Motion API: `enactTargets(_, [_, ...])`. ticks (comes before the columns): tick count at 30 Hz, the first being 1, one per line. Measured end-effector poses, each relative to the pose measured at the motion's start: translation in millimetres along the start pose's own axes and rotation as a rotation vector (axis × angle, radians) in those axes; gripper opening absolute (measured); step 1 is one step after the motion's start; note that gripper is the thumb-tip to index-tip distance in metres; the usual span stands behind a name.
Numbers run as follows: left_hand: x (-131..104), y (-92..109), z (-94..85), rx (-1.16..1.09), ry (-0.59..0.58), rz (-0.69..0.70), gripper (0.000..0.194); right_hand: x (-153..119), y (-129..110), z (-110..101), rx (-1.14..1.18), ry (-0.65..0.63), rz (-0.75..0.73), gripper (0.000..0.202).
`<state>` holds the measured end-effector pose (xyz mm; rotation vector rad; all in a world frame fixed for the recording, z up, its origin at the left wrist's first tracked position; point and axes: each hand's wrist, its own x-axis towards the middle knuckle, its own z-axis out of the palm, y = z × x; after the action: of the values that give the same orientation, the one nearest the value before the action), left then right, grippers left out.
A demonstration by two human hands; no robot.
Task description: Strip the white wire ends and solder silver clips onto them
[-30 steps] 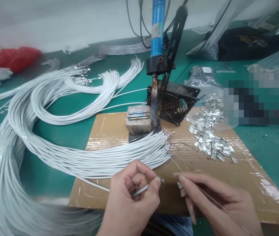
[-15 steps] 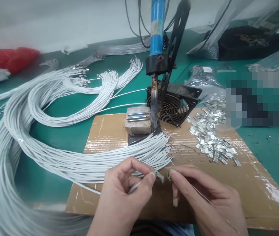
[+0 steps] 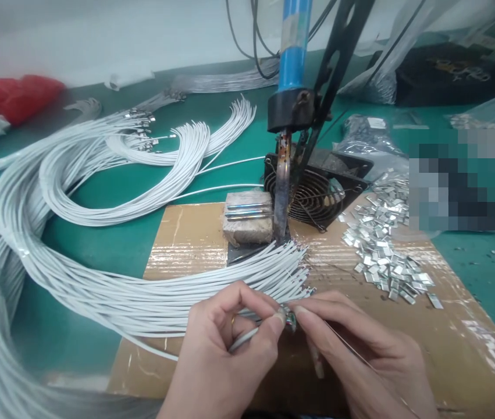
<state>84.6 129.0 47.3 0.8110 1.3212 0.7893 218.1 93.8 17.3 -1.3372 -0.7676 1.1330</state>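
Note:
My left hand [image 3: 238,343] pinches the end of a white cable [image 3: 244,338], with a small shiny metal piece [image 3: 289,319] at its tip. Thumb and forefinger of my right hand [image 3: 356,343] are closed at the other side of that piece, and a thin solder wire [image 3: 352,347] runs back along the palm. What the right fingertips grip is mostly hidden; a bit of green shows between the hands. Behind them lies a bundle of white cables [image 3: 212,291]. The blue-handled soldering iron [image 3: 295,58] stands upright above, its tip beside a grey block [image 3: 248,224].
Cardboard [image 3: 382,343] covers the table under my hands. A pile of small metal pieces [image 3: 387,250] lies at right, near a black fan [image 3: 317,192]. More coiled white cables [image 3: 77,212] fill the left, and a red bag [image 3: 20,96] sits at the back left.
My hands have come together, so the right fingertips now meet the metal piece at the left fingertips. The whole view has shifted slightly.

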Motion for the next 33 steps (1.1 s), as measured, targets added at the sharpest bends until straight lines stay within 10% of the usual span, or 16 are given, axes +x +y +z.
enactTargets(24, [0, 0, 7.7, 0.020, 0.069, 0.084, 0.016, 1, 4, -1, -0.040, -0.078, -0.116, 0.021])
enactTargets(33, [9, 4, -1.2, 0.045, 0.022, 0.044, 0.019, 3, 14, -21, -0.433, 0.033, -0.375, 0.030])
